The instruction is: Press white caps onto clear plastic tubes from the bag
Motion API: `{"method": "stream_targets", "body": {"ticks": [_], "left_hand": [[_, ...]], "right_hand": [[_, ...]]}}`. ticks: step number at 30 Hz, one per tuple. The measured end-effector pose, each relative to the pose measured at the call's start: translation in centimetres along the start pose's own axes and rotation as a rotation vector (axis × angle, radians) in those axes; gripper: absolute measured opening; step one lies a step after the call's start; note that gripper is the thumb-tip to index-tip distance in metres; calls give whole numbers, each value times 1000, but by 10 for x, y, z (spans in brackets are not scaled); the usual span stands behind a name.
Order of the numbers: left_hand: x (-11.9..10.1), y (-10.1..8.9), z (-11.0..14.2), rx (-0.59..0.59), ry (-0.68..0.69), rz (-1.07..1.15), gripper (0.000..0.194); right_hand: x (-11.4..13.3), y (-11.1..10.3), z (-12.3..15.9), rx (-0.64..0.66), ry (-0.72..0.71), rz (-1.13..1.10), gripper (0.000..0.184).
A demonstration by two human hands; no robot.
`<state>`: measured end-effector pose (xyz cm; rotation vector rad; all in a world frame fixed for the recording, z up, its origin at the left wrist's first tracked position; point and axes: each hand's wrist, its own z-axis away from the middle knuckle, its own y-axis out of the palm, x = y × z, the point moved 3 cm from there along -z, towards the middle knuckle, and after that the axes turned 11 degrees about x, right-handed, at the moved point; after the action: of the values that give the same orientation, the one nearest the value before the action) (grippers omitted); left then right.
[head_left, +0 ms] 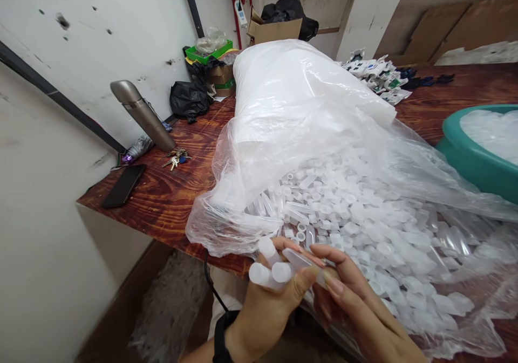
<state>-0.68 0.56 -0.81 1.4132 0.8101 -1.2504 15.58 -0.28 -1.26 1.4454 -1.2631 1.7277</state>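
Note:
My left hand (269, 303) is closed round a small bundle of clear plastic tubes (272, 270) with white caps, held at the table's near edge. My right hand (360, 309) lies against it, fingers pinched on one tube (301, 259) in that bundle. Both hands sit at the mouth of a big clear plastic bag (307, 109) that spills several more loose tubes and caps (356, 217) across the wooden table (170, 190). A black band shows on my left wrist.
A teal tub (465, 158) with clear plastic in it stands at the right. At the left lie a black phone (123, 185), keys (176, 159) and a grey metal flask (141, 114). Black bags, boxes and white packets (376, 74) crowd the far end.

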Motion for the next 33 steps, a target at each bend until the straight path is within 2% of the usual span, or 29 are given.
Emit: {"method": "stream_targets", "body": {"ticks": [2,3,4,6,8,9,11,13,15,16,17,19,20,21,22,24,25,27,28,30,33], "left_hand": [[-10,-12,6,-27,22,3,22],[-16,-24,12,-95,46,-3,21],[-21,-40,19,-206,80,-10,20],[-27,-82,41,-509,183,-44,25],[-20,-131,71,-813,229,-95,34],[-11,-156,87,-927,184,-143,35],[13,-201,118,-1111,8,-278,43],[34,-235,143,-1226,-157,-410,59],[44,-252,155,-1300,-166,-518,69],[43,-252,155,-1311,-116,-579,70],[38,-247,151,-1290,-45,-658,66],[20,-221,128,-1116,117,-852,50],[8,-200,110,-938,194,-967,37],[-4,-175,89,-698,262,-1093,22],[-15,-148,68,-447,341,-1173,16],[-32,-96,25,26,436,-1264,21],[-38,-75,4,180,450,-1315,19],[-43,-45,-34,386,418,-1461,18],[-43,-36,-51,440,384,-1541,18],[-40,-25,-76,524,326,-1655,17],[-31,-19,-96,583,298,-1697,17]], "right_hand": [[4,-8,-5,30,-5,97,34],[6,-14,-7,23,-12,168,34],[6,-22,-8,-17,-23,249,33],[4,-38,-11,-101,-48,399,31],[-1,-50,-14,-103,-68,500,28],[-5,-54,-15,-77,-81,537,27],[-10,-60,-19,-27,-124,594,25],[-14,-62,-25,6,-167,652,24],[-16,-59,-32,41,-210,725,24],[-15,-55,-35,75,-238,765,24],[-15,-50,-39,116,-273,802,25],[-13,-38,-46,187,-357,870,31],[-13,-31,-50,209,-391,900,36],[-14,-24,-54,221,-413,926,42],[-15,-18,-57,222,-424,945,46],[-20,-9,-64,211,-428,963,50],[-22,-6,-67,202,-424,964,49],[-26,-6,-70,181,-419,967,44],[-27,-8,-70,169,-415,968,43],[-26,-16,-66,141,-404,969,40],[-21,-33,-53,51,-340,873,32]]}}
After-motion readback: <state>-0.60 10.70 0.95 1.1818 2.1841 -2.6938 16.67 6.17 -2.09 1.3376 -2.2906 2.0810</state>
